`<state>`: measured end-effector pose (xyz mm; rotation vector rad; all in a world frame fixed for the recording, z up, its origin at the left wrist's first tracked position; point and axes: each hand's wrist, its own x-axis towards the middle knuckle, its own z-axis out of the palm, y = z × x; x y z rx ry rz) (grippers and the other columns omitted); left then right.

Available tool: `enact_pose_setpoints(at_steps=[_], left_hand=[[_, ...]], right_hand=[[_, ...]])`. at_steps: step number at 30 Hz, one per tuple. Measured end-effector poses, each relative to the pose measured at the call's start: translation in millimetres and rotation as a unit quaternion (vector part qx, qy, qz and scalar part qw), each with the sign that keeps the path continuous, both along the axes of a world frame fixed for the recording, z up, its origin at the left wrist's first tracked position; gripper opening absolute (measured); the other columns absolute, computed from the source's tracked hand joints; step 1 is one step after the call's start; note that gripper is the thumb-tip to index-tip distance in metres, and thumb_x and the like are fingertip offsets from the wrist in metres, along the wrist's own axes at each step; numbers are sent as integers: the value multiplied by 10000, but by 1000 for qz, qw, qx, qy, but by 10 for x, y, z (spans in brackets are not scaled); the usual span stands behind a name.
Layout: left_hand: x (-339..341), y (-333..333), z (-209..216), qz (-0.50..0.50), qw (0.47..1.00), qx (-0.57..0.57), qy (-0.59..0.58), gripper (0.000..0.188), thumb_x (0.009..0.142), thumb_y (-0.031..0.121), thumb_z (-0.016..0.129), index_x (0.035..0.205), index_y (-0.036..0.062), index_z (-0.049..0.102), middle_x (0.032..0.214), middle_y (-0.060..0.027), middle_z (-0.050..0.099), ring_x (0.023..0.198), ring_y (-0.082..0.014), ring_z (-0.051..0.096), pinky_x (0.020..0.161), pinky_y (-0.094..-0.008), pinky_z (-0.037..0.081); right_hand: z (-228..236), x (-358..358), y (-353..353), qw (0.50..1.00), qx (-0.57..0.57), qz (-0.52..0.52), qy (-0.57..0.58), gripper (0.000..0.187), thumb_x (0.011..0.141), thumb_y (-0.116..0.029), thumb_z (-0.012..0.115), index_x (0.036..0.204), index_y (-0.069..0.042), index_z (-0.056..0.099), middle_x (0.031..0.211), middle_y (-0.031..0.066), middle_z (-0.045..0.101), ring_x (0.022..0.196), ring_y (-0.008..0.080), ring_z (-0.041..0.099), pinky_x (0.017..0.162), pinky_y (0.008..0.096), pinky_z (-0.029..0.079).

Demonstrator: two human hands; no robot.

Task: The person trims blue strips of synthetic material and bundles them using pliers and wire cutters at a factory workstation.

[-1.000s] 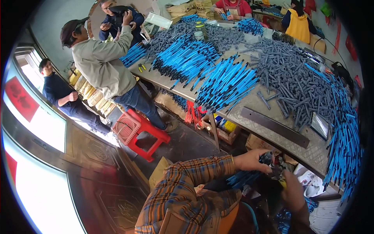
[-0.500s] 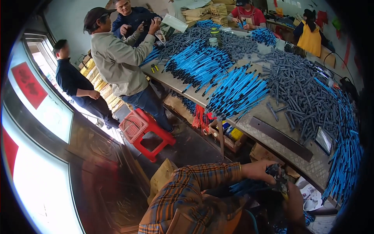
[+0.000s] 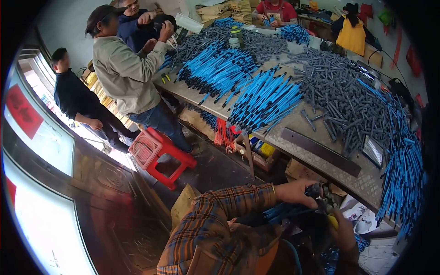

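Observation:
Over my lap, beside the table's front edge, both my hands work close together. My left hand (image 3: 295,192), coming out of a plaid sleeve, is closed around a small dark piece (image 3: 313,189) whose kind I cannot make out. My right hand (image 3: 344,233) grips pliers with yellow handles (image 3: 333,222); their metal head meets the dark piece. Shadow hides most of the right fingers. Below the hands lie blue sticks (image 3: 286,211) with dark ends, partly covered by my arm.
The metal-topped table (image 3: 300,130) carries heaps of blue sticks (image 3: 266,98) and grey plastic plugs (image 3: 339,94). A dark metal bar (image 3: 321,151) lies near its edge. A red stool (image 3: 162,156) stands left. Several people are around, one in a beige jacket (image 3: 123,68).
The whole scene has shifted a little left in my view. My hands keep their hold on the dark piece and the pliers. A person in dark blue across the table has raised a hand.

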<state>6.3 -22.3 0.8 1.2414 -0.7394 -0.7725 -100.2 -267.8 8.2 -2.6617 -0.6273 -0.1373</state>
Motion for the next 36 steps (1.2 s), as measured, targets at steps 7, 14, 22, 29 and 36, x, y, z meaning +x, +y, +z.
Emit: enact_pose_setpoints(at_steps=[7, 14, 22, 29, 36], left_hand=[[-23, -30, -92, -55, 998, 12, -41, 375, 716, 197, 728, 999, 55, 526, 884, -10, 550, 823, -86, 502, 738, -253, 422], [-12, -65, -44, 0, 999, 2, 36, 382, 723, 210, 726, 1014, 52, 535, 890, -16, 552, 831, -102, 510, 757, -257, 422], [-53, 11, 14, -27, 999, -9, -18, 412, 709, 221, 735, 1028, 53, 535, 870, -8, 547, 820, -97, 504, 750, -254, 419], [-63, -85, -11, -33, 999, 20, -38, 397, 702, 196, 735, 1015, 53, 537, 891, -11, 559, 825, -88, 510, 758, -253, 422], [-19, -88, -55, -5, 1000, -1, 0, 359, 702, 163, 727, 989, 57, 539, 896, -3, 565, 856, -69, 505, 775, -247, 416]], right_hand=[[-154, -238, 8, 687, 458, -83, 558, 633, 693, -69, 634, 1252, -1, 345, 946, 188, 553, 882, 345, 567, 750, 376, 470], [87, -67, 126, 998, 52, 6, 23, 518, 763, -86, 612, 1219, -5, 380, 887, 211, 551, 773, 368, 577, 704, 367, 483], [-58, -177, 45, 566, 529, -14, 633, 466, 793, -234, 603, 1160, 1, 440, 728, 172, 583, 650, 275, 606, 609, 336, 492], [-137, -291, 22, 603, 517, -14, 608, 455, 756, -324, 608, 1075, -17, 502, 724, 103, 594, 648, 189, 605, 575, 273, 467], [121, -9, 61, 944, 217, -45, 244, 446, 770, -296, 588, 1117, -33, 492, 701, 71, 594, 606, 168, 602, 535, 256, 462]])
